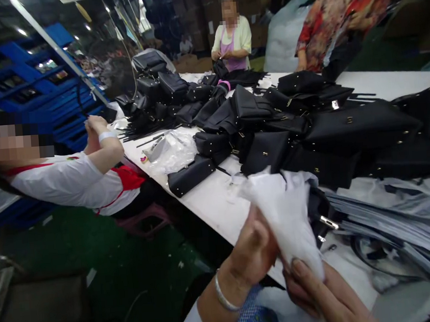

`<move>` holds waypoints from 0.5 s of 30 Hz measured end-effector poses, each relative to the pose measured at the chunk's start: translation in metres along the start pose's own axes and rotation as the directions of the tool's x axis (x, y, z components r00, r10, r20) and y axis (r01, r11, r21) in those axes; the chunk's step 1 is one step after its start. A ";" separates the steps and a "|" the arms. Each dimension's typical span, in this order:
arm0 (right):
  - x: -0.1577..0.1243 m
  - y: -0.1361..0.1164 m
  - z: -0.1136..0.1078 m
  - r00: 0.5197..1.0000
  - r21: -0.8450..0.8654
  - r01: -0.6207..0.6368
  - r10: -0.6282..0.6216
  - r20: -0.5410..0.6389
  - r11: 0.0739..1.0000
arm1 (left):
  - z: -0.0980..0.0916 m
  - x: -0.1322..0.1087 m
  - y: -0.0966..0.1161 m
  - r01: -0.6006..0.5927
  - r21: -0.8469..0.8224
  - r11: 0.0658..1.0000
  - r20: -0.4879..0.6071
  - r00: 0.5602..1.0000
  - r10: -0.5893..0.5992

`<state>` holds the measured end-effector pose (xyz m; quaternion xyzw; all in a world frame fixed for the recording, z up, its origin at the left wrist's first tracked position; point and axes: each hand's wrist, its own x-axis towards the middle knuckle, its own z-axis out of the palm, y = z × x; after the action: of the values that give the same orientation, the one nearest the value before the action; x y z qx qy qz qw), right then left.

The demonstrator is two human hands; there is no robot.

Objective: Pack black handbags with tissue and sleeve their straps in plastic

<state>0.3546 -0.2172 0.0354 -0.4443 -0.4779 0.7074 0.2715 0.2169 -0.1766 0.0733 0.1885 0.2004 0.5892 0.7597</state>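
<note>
A crumpled white sheet (283,210), thin like tissue or soft plastic, stands up between my two hands. My left hand (256,246), with a bracelet at the wrist, is closed round its left side. On the lower right end, my right hand (320,291) grips it with the thumb on top. Whether anything is wrapped inside cannot be seen. Just behind the sheet lies a black bag (318,212) with a bright metal clasp, partly hidden. More white material (284,306) shows below my hands, over my lap.
Several black handbags (264,152) are heaped along the white table (206,201). Clear plastic wrap (173,151) lies at the left edge. Grey strips (388,222) spread at the right. One co-worker (73,185) sits left; two people (234,42) are across the table.
</note>
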 end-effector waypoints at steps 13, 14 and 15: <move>0.162 0.023 0.155 0.939 0.042 0.283 -0.286 0.192 0.958 | -0.198 -0.094 0.077 0.377 0.473 0.796 -0.415 0.893 -0.177; 0.168 0.022 0.154 0.912 -0.002 0.329 -0.318 0.258 0.944 | -0.203 -0.096 0.080 0.389 0.458 0.799 -0.417 0.888 -0.193; 0.174 0.022 0.152 0.885 -0.064 0.377 -0.339 0.320 0.924 | -0.208 -0.096 0.082 0.401 0.451 0.798 -0.420 0.884 -0.206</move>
<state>0.1406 -0.1514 -0.0267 -0.2507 -0.6307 0.6734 0.2930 0.0182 -0.2406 -0.0522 0.2457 0.5135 0.4037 0.7162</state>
